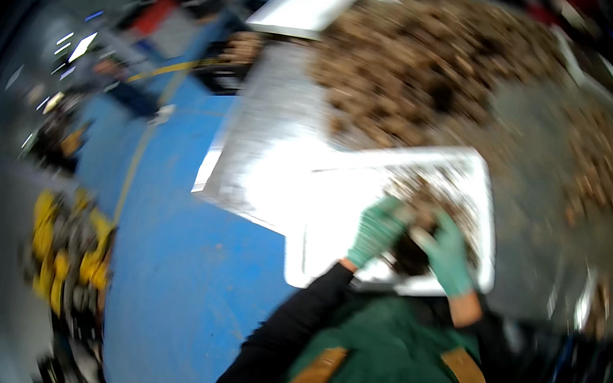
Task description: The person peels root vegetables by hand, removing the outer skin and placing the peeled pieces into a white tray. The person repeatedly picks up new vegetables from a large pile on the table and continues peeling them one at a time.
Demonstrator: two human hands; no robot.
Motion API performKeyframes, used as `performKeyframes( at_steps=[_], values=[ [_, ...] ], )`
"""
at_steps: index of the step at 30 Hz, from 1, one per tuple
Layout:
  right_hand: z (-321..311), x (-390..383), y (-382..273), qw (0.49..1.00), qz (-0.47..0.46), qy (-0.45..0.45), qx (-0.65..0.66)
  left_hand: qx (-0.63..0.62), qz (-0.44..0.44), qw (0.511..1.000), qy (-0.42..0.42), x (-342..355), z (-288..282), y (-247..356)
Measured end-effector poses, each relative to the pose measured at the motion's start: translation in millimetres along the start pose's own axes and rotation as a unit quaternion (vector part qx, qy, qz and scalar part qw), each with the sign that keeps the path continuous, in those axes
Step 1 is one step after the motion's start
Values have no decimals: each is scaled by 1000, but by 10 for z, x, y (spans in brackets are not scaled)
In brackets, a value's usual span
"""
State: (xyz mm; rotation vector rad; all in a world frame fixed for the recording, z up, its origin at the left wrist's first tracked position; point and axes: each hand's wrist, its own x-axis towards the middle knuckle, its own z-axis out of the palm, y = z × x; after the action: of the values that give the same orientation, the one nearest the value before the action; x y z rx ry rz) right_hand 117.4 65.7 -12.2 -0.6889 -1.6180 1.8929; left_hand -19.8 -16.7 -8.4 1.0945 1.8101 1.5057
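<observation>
Both my hands wear pale green gloves and work over a white tray at the near edge of a metal table. Between them is a rough brown clump, its kind too blurred to tell. My left hand closes on the clump's left side, fingers curled. From the other side my right hand grips it, thumb pointing inward. Darker brown bits lie in the tray below the hands. Motion blur softens the fingertips.
A large heap of brown lumps covers the far part of the metal table. More brown pieces lie at the right. A white box stands at the far left, and a black crate beyond the table's left edge.
</observation>
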Motion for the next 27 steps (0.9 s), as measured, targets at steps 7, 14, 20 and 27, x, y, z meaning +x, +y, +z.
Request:
performKeyframes(
  at_steps=[7, 14, 20, 27],
  values=[
    [-18, -52, 91, 995, -29, 24, -91, 188, 127, 973, 42, 68, 116, -144],
    [-5, 93, -96, 996, -18, 9, -92, 55, 68, 996, 24, 92, -48, 11],
    [16, 64, 0, 984, -77, 23, -161, 58, -18, 998, 4, 57, -3, -98],
    [39, 7, -49, 995, -18, 7, -95, 302, 130, 943, 45, 53, 72, 3]
  ],
)
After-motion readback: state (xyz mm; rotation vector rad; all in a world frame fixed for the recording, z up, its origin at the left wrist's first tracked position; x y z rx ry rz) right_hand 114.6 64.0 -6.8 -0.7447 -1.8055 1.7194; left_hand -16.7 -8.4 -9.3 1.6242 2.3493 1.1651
